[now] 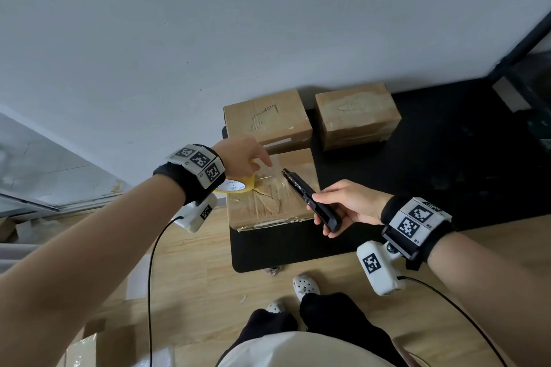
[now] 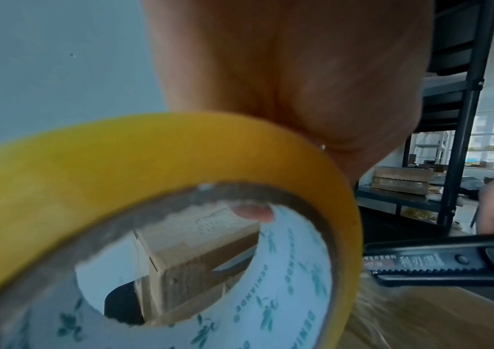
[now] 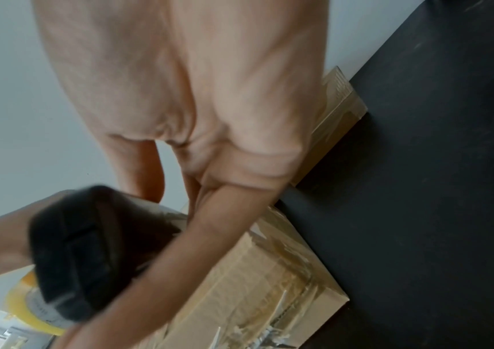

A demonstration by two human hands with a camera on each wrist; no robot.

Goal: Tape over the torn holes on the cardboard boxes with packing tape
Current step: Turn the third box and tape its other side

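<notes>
A torn cardboard box (image 1: 269, 202) with wrinkled clear tape on its top sits at the near left of a black table (image 1: 417, 164). My left hand (image 1: 247, 158) holds a yellow packing tape roll (image 1: 235, 186) at the box's left edge; one fingertip (image 2: 254, 212) shows inside the roll (image 2: 150, 165). A clear strip runs from the roll across the box top. My right hand (image 1: 340, 205) grips a black utility knife (image 1: 310, 198), tip pointing at that strip beside the left fingers. The knife (image 2: 442, 262) lies just right of the roll. The handle (image 3: 90, 248) is blurred in my right palm.
Two more cardboard boxes (image 1: 267, 119) (image 1: 356, 115) stand behind the near box, against the wall. A black metal rack (image 1: 521, 53) rises at the right. Below are a wooden floor, my feet in white clogs (image 1: 305, 286) and loose cardboard (image 1: 86, 348) at lower left.
</notes>
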